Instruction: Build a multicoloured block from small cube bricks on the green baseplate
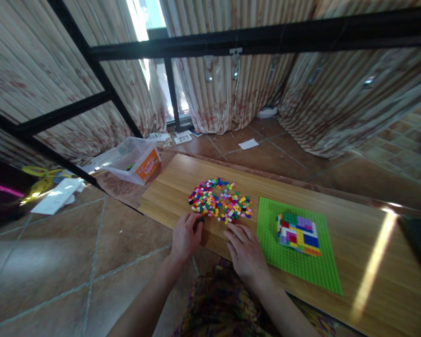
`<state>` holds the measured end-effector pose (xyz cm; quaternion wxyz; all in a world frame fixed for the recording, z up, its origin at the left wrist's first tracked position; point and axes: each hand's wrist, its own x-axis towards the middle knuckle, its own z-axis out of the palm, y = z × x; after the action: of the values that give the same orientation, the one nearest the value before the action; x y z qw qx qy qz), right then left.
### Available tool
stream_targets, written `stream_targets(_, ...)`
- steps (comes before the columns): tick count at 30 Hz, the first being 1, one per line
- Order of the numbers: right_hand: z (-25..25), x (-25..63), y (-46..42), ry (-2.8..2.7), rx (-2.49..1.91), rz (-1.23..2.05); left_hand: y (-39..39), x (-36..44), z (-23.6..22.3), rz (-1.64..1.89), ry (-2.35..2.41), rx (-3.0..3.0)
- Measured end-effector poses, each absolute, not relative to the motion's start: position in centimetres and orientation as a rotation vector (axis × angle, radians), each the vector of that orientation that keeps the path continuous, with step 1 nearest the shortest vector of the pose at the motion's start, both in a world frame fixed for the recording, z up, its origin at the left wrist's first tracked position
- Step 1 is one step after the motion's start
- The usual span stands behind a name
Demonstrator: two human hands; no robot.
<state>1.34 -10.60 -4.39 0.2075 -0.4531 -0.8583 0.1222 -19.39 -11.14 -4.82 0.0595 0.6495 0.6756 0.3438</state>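
Observation:
A loose pile of small, many-coloured building bricks (214,199) lies spread on the wooden board. At the pile's near left edge, my left hand (186,234) is closed, its fingers curled around a small dark green brick (200,219). My right hand (244,245) rests at the near right edge of the pile with its fingers stretched out, fingertips by a few bricks. To its right lies a green baseplate (268,252), which bears a blocky build of multicoloured bricks (298,234). Its top shows green, purple, yellow, red, white and blue pieces.
Beyond the board's left end stands a clear plastic box (126,161) with an orange label and a few green pieces inside. A dark object (419,241) sits at the right edge. Black metal bars (210,46) cross in front of curtains. Papers (248,143) lie on the tiled floor.

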Motion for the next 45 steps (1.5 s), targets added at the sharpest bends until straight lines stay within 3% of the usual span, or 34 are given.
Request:
stream_targets(28,-4.4,1.4,-11.4,-2.192,-1.291,0.457,-11.8,-17.5,-5.3,1.120,2.023,1.782)
stream_targets(45,-2.6,-0.1,-10.2,-1.314,-1.265,1.400,-13.4,-13.9,-3.2,1.254,1.461,1.374)
